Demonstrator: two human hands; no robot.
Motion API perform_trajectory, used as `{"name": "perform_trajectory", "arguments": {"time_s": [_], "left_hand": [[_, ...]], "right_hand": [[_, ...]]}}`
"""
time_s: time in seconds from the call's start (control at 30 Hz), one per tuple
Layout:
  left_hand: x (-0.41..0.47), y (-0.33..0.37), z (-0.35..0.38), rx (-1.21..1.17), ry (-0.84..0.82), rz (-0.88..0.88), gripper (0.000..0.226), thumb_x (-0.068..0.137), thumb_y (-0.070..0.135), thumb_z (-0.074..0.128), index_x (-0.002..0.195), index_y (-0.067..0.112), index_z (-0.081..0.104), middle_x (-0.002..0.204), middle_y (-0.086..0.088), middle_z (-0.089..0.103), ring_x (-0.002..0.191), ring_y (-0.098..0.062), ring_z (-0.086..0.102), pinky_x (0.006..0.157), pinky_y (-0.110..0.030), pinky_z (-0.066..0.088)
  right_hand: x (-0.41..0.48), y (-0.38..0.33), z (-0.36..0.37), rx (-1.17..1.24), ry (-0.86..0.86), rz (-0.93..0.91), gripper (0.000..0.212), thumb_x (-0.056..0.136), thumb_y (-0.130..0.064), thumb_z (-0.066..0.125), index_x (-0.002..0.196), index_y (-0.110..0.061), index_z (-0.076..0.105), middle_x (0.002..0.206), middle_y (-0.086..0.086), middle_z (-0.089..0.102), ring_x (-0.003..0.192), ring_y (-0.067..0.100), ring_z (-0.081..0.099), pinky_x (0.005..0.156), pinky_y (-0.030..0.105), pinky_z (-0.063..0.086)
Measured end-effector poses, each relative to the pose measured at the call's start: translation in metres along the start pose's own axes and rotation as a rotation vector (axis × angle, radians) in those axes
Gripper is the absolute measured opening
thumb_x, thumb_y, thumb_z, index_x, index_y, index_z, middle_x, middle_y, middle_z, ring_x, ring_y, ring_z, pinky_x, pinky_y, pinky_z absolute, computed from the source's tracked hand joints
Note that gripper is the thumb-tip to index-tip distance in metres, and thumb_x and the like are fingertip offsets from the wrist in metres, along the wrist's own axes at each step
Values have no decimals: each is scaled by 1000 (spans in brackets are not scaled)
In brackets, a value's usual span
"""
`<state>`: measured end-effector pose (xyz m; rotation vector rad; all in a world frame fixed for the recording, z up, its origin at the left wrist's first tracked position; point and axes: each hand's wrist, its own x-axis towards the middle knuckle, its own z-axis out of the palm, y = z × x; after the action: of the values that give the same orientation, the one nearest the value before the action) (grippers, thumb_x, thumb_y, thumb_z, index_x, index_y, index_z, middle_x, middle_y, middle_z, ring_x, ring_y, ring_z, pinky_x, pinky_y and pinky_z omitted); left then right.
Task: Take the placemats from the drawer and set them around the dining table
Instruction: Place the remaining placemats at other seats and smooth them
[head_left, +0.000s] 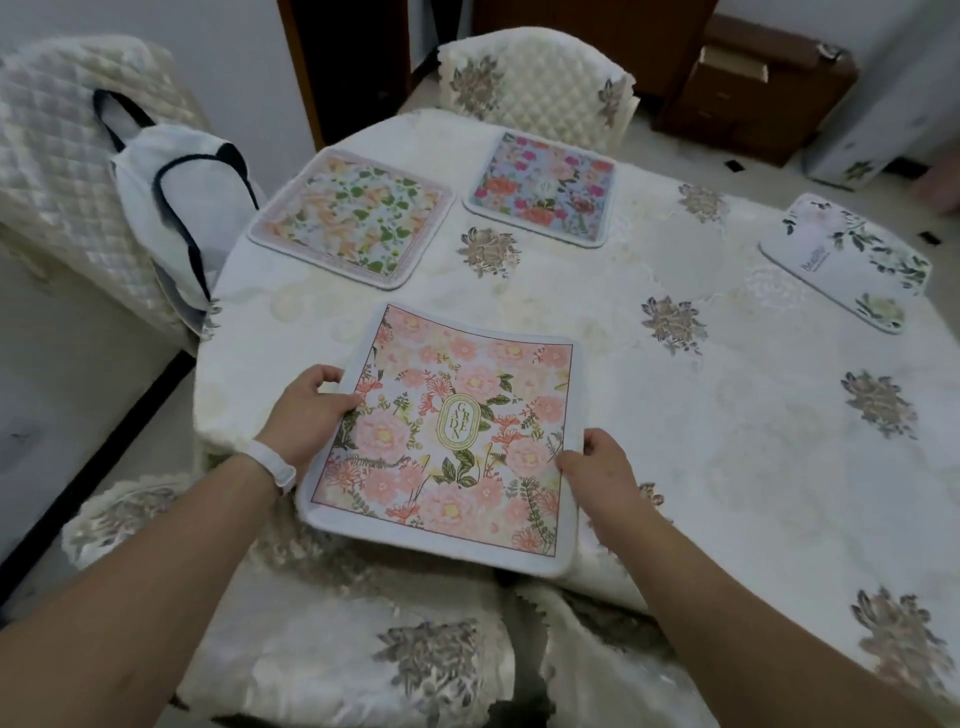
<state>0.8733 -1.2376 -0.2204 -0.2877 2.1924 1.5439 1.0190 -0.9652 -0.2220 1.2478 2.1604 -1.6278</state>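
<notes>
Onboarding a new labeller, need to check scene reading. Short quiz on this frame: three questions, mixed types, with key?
1. Multiple choice: how many placemats lie on the table with no hand on them? A two, B three, C five.
2. True or false: only the left hand grips the GARDEN placemat.
3. Fill in: the white bag with dark handles rests on a ___ left of the table.
Key: 1 B: orange-green mat, blue-pink mat, white leafy mat. 2 false: the right hand grips it too. 3 chair.
</notes>
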Motion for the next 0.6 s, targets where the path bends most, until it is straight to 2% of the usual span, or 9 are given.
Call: {"name": "perform_trajectory", "arguments": {"time_s": [0.07, 0.17, 0.27, 0.33, 0.47, 0.6], "left_hand": [[23, 1, -8, 39, -24, 6, 15, 90, 14, 65, 89, 24, 54, 94, -7, 70, 74, -25, 69, 62, -33, 52], [52, 0, -15, 59, -70, -7, 13, 89, 14, 66, 90, 23, 55, 95, -10, 71, 74, -27, 69, 65, -37, 54], [77, -4, -21, 92, -98, -29, 14, 88, 13, 67, 87, 22, 55, 94, -12, 70, 74, -31, 68, 61, -38, 53], [93, -4, -24, 127, -110, -27, 14, 87, 14, 67, 86, 21, 55, 92, -12, 70, 72, -31, 67, 60, -36, 52], [117, -11, -24, 247, -80, -25, 8, 89, 13, 63, 93, 16, 58, 89, -5, 66, 69, -19, 60, 56, -28, 42], [126, -21, -20, 294, -77, -45, 10, 90, 15, 60, 99, 13, 59, 90, -1, 63, 76, -17, 59, 58, -29, 43]], "right_hand": [[9, -7, 16, -20, 15, 30, 13, 91, -14, 53, 103, -15, 56, 101, 8, 65, 89, 29, 66, 82, 49, 57], [27, -14, 34, -45, 33, 76, 15, 88, -14, 54, 103, -14, 57, 100, 10, 65, 89, 31, 67, 82, 50, 57], [46, -11, 50, -73, 46, 107, 27, 81, -19, 55, 105, -7, 57, 107, 22, 64, 79, 31, 65, 70, 42, 57], [52, -13, 58, -90, 64, 105, 22, 84, -17, 56, 103, -6, 57, 103, 20, 65, 78, 29, 63, 66, 40, 53], [59, -16, 71, -118, 91, 97, 16, 88, -11, 54, 102, -4, 55, 98, 17, 63, 72, 24, 53, 61, 32, 42], [66, -9, 78, -107, 96, 119, 14, 88, -11, 52, 102, -10, 55, 99, 13, 63, 74, 23, 56, 61, 32, 46]]}}
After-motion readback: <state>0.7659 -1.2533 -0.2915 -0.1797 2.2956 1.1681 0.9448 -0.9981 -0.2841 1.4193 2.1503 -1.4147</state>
